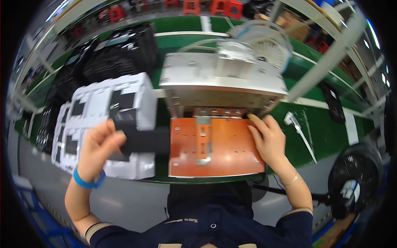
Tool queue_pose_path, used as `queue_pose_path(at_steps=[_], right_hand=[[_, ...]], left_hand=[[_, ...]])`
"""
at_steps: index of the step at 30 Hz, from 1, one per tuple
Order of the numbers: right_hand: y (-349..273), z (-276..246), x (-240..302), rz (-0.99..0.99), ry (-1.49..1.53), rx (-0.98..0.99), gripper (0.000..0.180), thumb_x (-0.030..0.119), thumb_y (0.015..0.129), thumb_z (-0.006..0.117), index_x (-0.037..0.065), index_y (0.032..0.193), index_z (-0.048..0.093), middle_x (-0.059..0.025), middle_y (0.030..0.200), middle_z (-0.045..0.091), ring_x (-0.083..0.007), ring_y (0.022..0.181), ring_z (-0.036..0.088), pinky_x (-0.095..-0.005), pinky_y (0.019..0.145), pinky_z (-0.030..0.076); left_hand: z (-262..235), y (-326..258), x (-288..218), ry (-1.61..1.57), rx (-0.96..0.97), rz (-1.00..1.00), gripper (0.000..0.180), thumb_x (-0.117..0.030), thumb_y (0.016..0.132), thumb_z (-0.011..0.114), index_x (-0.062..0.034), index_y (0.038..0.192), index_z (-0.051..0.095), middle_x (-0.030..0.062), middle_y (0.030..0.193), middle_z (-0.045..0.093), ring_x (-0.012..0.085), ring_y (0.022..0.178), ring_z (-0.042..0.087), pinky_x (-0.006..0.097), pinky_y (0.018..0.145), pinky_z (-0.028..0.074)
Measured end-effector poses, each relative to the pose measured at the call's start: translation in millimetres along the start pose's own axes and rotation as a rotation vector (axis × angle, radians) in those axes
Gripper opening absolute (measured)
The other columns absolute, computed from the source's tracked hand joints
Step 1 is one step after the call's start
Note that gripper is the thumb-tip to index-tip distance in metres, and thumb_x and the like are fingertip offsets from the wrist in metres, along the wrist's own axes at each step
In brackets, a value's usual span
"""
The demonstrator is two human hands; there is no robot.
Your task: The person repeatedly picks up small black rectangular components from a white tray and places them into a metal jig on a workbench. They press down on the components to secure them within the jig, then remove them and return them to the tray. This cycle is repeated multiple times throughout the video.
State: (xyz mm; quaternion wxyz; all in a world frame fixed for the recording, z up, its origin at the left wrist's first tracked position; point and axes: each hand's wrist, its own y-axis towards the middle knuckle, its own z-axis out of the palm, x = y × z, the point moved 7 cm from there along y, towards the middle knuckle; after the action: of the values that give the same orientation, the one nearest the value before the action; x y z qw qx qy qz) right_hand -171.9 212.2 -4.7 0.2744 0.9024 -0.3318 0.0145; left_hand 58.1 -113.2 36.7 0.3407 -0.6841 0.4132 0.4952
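Taking the orange plate [225,144] as landmark: far to its left, stacks of black trays [103,58] blur toward the rim and their contents cannot be made out; nearer, still left of the plate, white foam trays [95,103] lie stepped on the green table [326,128], their dark rectangular pockets partly covered by the left hand [99,144]; that hand's grip is closed on a flat black strip [142,140], whose right end reaches the plate's left edge while its left end is hidden under the fingers; a blue band [87,182] circles the wrist.

The plate itself is flat and rectangular, with a narrow orange fixture [202,138] down its middle; its near edge lines up with the table's front edge; behind it a grey metal machine [219,80] overhangs its far edge, and the slot beneath is shadowed and hard to read.

The right hand [269,140] rests on the plate's right side, fingers loosely spread and flat, holding nothing, its fingertips at the far right corner under the machine.

Right of the plate a white slender tool [295,126] lies on bare green surface with open room around it; farther right and lower, a black fan [355,173] is cut off by the dark rim.
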Motion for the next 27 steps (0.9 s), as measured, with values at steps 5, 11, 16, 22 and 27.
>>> queue_pose_path(at_steps=[5, 11, 16, 22, 27], right_hand=[[12.4, -13.9, 60.5, -0.283, 0.286, -0.091, 0.022, 0.004, 0.076, 0.080, 0.005, 0.097, 0.075, -0.0073, 0.079, 0.061, -0.0267, 0.071, 0.060, -0.0365, 0.066, 0.051], [74.7, 28.8, 201.5, -0.611, 0.600, 0.095, 0.026, 0.014, 0.083, 0.075, 0.005, 0.106, 0.068, -0.0067, 0.107, 0.067, -0.0275, 0.099, 0.062, -0.0371, 0.083, 0.053], [106.2, 91.3, 252.1, -0.603, 0.517, 0.165, 0.043, 0.021, 0.084, 0.077, 0.005, 0.121, 0.063, -0.0123, 0.122, 0.064, -0.0330, 0.117, 0.057, -0.0431, 0.102, 0.044], [111.1, 110.6, 265.1, -0.539, 0.512, 0.304, 0.041, 0.015, 0.081, 0.079, 0.006, 0.117, 0.063, -0.0108, 0.118, 0.064, -0.0325, 0.113, 0.056, -0.0424, 0.100, 0.044], [103.6, 52.9, 229.3, -0.582, 0.627, 0.145, 0.045, 0.014, 0.076, 0.081, 0.006, 0.116, 0.062, -0.0094, 0.114, 0.065, -0.0317, 0.110, 0.057, -0.0425, 0.096, 0.046]], left_hand=[[-149.2, 16.4, 12.7, 0.186, -0.485, 0.010, 0.033, -0.032, 0.100, 0.062, -0.0076, 0.122, 0.068, -0.0038, 0.098, 0.068, 0.0045, 0.084, 0.062, 0.021, 0.065, 0.049], [-201.9, 47.5, 85.6, 0.194, -0.449, -0.203, 0.040, -0.038, 0.095, 0.070, -0.0078, 0.120, 0.069, -0.0057, 0.081, 0.062, 0.0034, 0.067, 0.055, 0.021, 0.056, 0.049], [-166.7, 58.6, 59.7, 0.997, -0.635, 0.041, 0.043, -0.026, 0.086, 0.078, -0.0014, 0.120, 0.070, 0.0101, 0.100, 0.071, 0.0226, 0.082, 0.066, 0.034, 0.076, 0.054], [-110.9, 35.0, 69.5, 0.990, -0.200, 0.247, 0.052, -0.041, 0.099, 0.060, -0.0137, 0.143, 0.058, 0.0199, 0.154, 0.045, 0.0417, 0.145, 0.034, 0.050, 0.119, 0.027], [-110.2, 43.2, 74.8, 0.947, -0.080, 0.157, 0.053, -0.046, 0.104, 0.049, -0.0148, 0.147, 0.054, 0.0176, 0.159, 0.039, 0.0413, 0.151, 0.024, 0.052, 0.122, 0.019]])
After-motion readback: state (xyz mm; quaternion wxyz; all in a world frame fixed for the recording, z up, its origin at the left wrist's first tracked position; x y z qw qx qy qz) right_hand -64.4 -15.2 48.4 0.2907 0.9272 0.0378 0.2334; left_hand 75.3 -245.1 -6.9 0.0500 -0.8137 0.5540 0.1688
